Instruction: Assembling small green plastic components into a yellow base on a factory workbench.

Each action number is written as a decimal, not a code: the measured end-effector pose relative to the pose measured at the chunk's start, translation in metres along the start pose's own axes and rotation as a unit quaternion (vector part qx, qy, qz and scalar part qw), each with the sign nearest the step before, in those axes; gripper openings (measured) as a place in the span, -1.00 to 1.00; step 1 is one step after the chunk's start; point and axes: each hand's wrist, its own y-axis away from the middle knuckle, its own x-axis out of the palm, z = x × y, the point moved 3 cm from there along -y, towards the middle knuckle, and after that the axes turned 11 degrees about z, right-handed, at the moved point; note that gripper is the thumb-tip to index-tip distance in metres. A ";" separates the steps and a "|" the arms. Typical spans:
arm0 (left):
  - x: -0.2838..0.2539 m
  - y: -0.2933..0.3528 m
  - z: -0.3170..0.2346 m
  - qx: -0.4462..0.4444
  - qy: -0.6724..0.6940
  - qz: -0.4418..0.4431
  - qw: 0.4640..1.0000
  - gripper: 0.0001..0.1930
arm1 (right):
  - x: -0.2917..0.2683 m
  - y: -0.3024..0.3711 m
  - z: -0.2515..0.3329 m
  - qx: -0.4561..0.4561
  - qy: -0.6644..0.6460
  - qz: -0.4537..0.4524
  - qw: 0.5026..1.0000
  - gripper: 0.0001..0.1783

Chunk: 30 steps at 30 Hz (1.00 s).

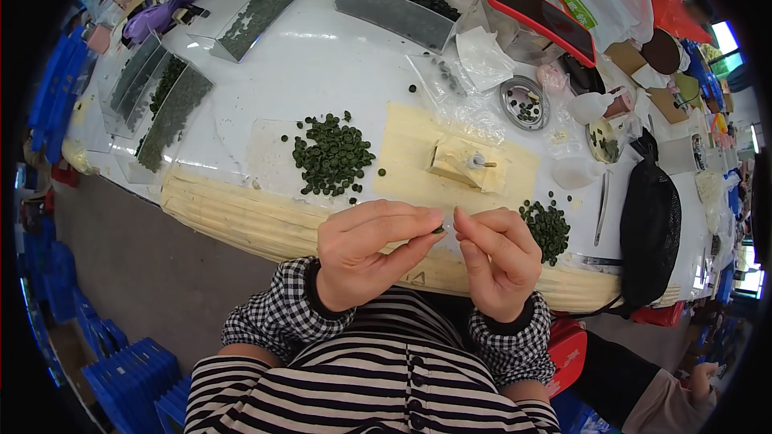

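Over the near edge of the table my two hands face each other, fingertips a little apart. Thumb and forefinger of my left hand (376,251) pinch a small dark green disc (438,230). My right hand (500,264) is also closed in a pinch; whatever is between its fingertips is too small to make out. Beyond my left hand lies a heap of dark green discs (332,155), and a smaller heap of discs (547,230) sits beside my right hand. Ahead of both, a tape-covered block (454,167) with a small metal peg (480,161) stands on a yellow sheet (402,133).
Clear trays with green discs, including one tray (394,18), stand along the back and left. A red-cased phone (540,19) leans at the back right. Tweezers (601,207) and a black bag (650,229) lie right. Padding (233,213) lines the front edge.
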 end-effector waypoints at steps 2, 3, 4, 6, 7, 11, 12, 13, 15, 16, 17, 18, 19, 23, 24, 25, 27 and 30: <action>0.000 0.001 0.000 0.001 0.001 0.000 1.000 -0.73 | 0.000 0.000 0.000 0.000 0.000 0.000 1.000 -0.57; 0.000 0.001 0.000 0.003 0.000 0.000 1.000 -0.73 | 0.001 0.000 0.000 -0.001 0.000 0.000 1.000 -0.57; 0.000 0.002 0.001 0.005 0.000 -0.001 1.000 -0.73 | 0.001 -0.001 0.000 -0.001 0.000 -0.001 1.000 -0.56; 0.000 0.003 0.001 0.006 0.000 0.000 1.000 -0.73 | 0.001 -0.001 0.000 0.000 -0.002 0.000 1.000 -0.57; 0.000 0.002 0.000 0.005 -0.001 0.003 1.000 -0.73 | 0.000 -0.001 0.001 0.001 -0.002 0.000 1.000 -0.57; 0.000 0.000 0.000 -0.017 -0.006 0.020 1.000 -0.77 | -0.012 0.004 0.001 0.038 -0.002 -0.043 0.998 -0.61; -0.001 0.000 0.001 -0.038 -0.026 0.043 0.998 -0.77 | -0.020 0.007 0.002 0.054 0.004 -0.075 0.996 -0.63; -0.006 0.000 0.003 -0.059 -0.045 0.065 0.995 -0.77 | -0.027 0.009 0.003 0.070 0.011 -0.108 0.992 -0.64; -0.011 0.002 0.006 -0.083 -0.094 0.100 0.987 -0.78 | -0.040 0.012 0.005 0.127 0.081 -0.134 0.979 -0.74; -0.013 0.002 0.008 -0.087 -0.123 0.111 0.982 -0.79 | -0.050 0.014 0.002 0.140 0.140 -0.114 0.974 -0.77; -0.014 0.003 0.009 -0.091 -0.151 0.122 0.977 -0.79 | -0.055 0.015 0.001 0.152 0.198 -0.092 0.964 -0.80; -0.011 0.005 0.010 -0.097 -0.168 0.124 0.973 -0.78 | -0.056 0.014 0.002 0.170 0.246 -0.068 0.952 -0.84; -0.010 0.005 0.009 -0.088 -0.183 0.131 0.970 -0.77 | -0.054 0.014 0.002 0.168 0.270 -0.044 0.947 -0.84; -0.004 0.005 0.010 -0.068 -0.211 0.154 0.963 -0.75 | -0.043 0.019 -0.006 0.168 0.350 0.003 0.922 -0.83; -0.001 0.005 0.011 -0.068 -0.210 0.160 0.962 -0.74 | -0.040 0.020 -0.010 0.165 0.367 0.003 0.915 -0.83; 0.000 0.005 0.010 -0.069 -0.202 0.157 0.964 -0.73 | -0.039 0.021 -0.011 0.163 0.384 0.002 0.909 -0.83; 0.001 0.005 0.010 -0.071 -0.187 0.151 0.968 -0.71 | -0.037 0.020 -0.010 0.157 0.393 0.003 0.906 -0.84; -0.012 0.008 0.010 -0.088 -0.197 0.137 0.967 -0.68 | -0.037 0.019 -0.011 0.150 0.391 0.006 0.908 -0.84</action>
